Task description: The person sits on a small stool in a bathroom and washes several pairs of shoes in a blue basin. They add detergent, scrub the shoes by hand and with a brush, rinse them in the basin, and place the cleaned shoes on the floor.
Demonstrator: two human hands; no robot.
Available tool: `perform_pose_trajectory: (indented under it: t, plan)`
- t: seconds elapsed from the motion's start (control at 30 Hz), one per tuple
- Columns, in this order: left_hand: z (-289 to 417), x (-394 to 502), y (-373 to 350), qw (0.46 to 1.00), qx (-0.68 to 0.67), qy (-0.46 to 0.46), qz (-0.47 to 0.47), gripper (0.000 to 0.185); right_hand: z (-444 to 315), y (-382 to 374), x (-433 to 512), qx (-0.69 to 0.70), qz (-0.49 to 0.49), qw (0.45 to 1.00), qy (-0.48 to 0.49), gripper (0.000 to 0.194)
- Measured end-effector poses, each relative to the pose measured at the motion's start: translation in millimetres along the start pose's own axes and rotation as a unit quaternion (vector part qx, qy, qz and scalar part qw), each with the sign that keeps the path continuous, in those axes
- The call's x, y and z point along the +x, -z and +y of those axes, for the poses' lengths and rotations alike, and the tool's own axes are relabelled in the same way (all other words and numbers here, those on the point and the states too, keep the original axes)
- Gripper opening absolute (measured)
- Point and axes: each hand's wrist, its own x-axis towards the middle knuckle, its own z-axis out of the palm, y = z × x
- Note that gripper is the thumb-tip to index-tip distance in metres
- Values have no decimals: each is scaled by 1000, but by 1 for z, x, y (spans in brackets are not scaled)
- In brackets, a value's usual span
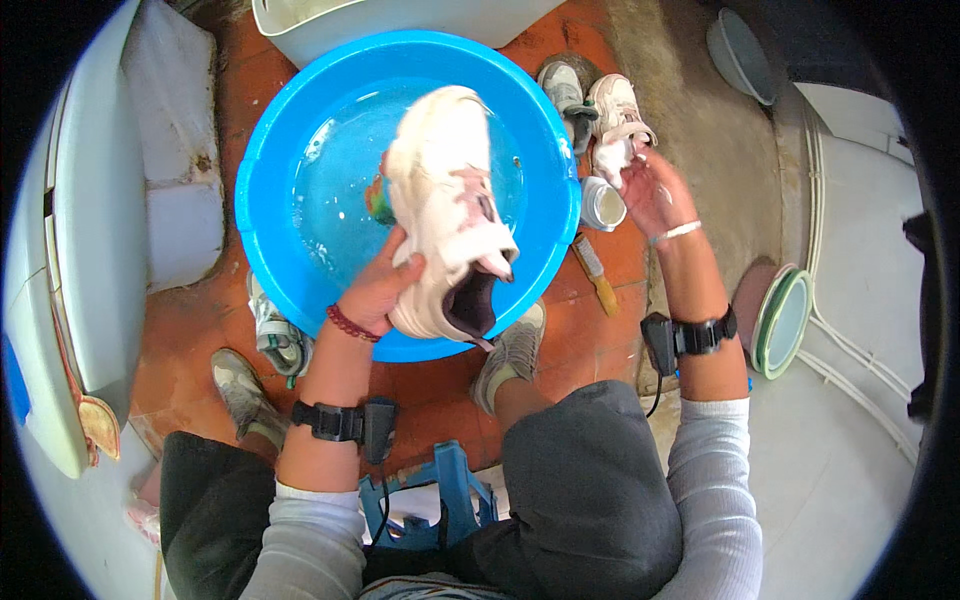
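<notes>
A white sneaker [442,165] with pinkish laces and a dark lining is held by my left hand [379,285] over a blue plastic basin [259,225] with water in it. A red, yellow and green thing [377,199] shows partly behind the sneaker. My right hand [658,191] holds a small white, soft-looking thing [613,159] by the fingertips, right of the basin. Just below it stands an open white jar [603,205]. A wooden-handled brush [595,271] lies on the tiles under the jar. Another white sneaker [616,101] is just above my right hand.
A grey sneaker [562,88] stands beside the white one. Another shoe [279,337] sits at the basin's lower left. A white tub [330,34] is behind the basin, and a blue plastic stool [450,480] is between my legs. Bowls [784,322] lean at the right wall.
</notes>
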Motion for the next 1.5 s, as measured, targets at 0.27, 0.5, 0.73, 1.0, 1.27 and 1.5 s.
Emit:
perform_pose_trajectory:
  t: [0.27,0.5,0.73,1.0,1.27,1.5]
  plan:
    - [-2,-1,-22,997,34,64,-4,91,22,-134,-45,-562,-275,674,393,42]
    - [5,4,-27,991,134,31,0,94,40,-129,-47,-648,-331,587,356,58]
    - [19,0,-30,986,167,17,22,95,22,-103,-13,-709,-175,553,401,69]
    - [16,-10,-16,996,38,76,3,92,32,-124,-54,-632,-367,590,343,81]
    - [-25,-10,-17,955,-295,38,-13,89,32,-110,-23,-554,-270,658,433,68]
    - [-17,-20,-39,935,-333,22,-122,73,48,-123,-59,-525,-312,690,389,82]
